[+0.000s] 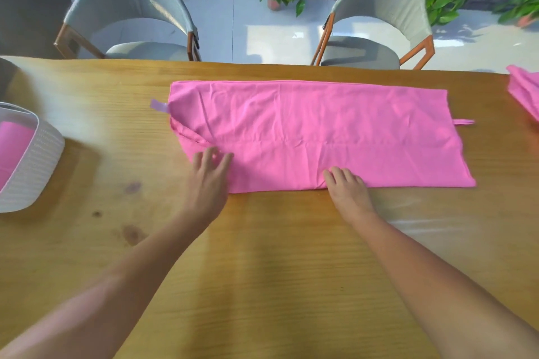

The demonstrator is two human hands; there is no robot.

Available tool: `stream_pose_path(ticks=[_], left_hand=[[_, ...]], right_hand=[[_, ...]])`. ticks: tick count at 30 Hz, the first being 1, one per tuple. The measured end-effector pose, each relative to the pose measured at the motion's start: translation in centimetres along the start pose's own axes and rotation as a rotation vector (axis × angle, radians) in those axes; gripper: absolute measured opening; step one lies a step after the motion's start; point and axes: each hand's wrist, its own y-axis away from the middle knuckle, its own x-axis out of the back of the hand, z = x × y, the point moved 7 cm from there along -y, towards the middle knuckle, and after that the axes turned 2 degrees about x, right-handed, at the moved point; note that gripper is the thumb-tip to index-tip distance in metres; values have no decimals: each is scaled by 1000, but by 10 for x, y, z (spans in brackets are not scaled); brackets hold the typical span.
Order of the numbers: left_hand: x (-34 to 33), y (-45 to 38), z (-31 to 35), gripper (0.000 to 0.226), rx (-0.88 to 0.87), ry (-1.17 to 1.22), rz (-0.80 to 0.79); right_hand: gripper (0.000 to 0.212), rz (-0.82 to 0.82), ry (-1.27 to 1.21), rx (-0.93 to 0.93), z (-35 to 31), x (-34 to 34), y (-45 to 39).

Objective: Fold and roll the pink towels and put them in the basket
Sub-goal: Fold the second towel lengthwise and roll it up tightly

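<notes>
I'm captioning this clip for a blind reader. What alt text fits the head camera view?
A person's left hand and right hand rest with straight fingers on the near edge of a pink towel folded into a long strip on a wooden table. A white basket holding pink cloth sits at left, another pink towel at right.

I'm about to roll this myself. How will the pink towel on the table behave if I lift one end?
The towel looks thin and creased, so it will probably droop limply. Its smooth fabric on the polished table may slide when pushed. It seems light, likely needing both hands to stay aligned.
</notes>
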Motion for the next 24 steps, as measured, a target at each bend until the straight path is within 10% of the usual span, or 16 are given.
stream_pose_path(ticks=[7, 14, 24], left_hand=[[-49, 3, 102, 55, -352, -177, -207], [-51, -7, 95, 47, -420, -200, -65], [-30, -52, 126, 37, 55, 42, -96]], right_hand=[[52, 77, -14, -121, 31, -7, 9], [31, 332, -81, -132, 73, -12, 13], [7, 528, -380, -276, 97, 1, 1]])
